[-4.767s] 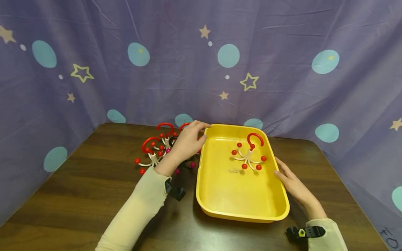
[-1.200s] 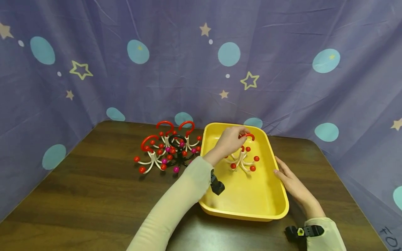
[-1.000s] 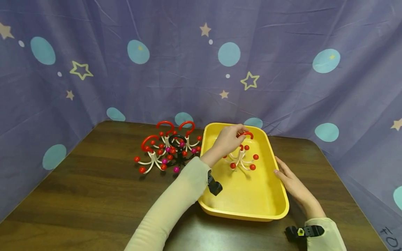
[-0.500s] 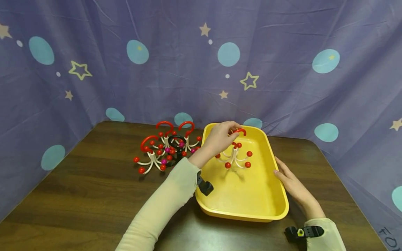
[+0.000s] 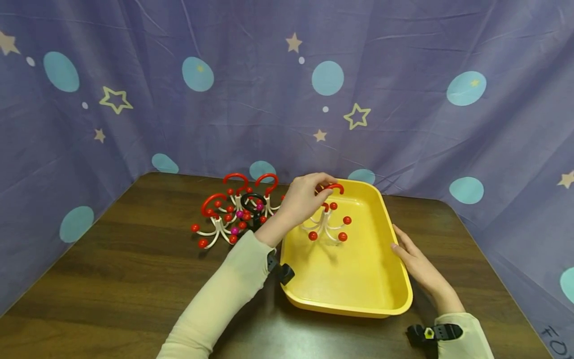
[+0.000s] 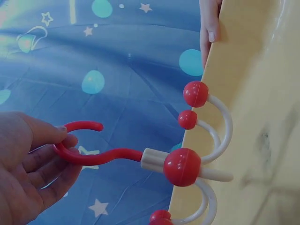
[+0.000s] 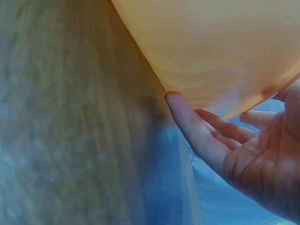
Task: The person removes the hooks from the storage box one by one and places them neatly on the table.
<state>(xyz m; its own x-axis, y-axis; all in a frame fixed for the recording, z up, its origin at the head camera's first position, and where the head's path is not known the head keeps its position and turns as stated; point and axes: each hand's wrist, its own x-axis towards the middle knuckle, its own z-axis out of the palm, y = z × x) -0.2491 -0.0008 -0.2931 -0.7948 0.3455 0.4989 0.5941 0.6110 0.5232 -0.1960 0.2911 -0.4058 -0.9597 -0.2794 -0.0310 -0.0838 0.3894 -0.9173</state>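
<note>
In the head view my left hand [image 5: 305, 199] pinches the curved red hook of a multi-arm hanger [image 5: 325, 224] with white arms and red balls. Thumb and fingers close round that hook in the left wrist view, where the hanger [image 6: 183, 166] hangs inside the tray's wall. A shadow lies beneath it on the floor of the yellow tray [image 5: 354, 279]. My right hand [image 5: 423, 267] holds the tray's right side, thumb at the rim and fingers against the outer wall. From the right wrist, the right hand's fingers [image 7: 201, 133] touch the wall from outside.
Left of the tray, several similar hangers stand close together on the dark wooden table [image 5: 112, 279]. One black hanger [image 5: 254, 202] with pink balls is among red-hooked white hangers [image 5: 218, 227]. A patterned purple curtain [image 5: 251, 85] rises behind the table.
Earlier the left hand was at the tray's left rim, away from the hanger. It then took the hook, and hanger and hand have since moved left within the tray. The right hand stays put.
</note>
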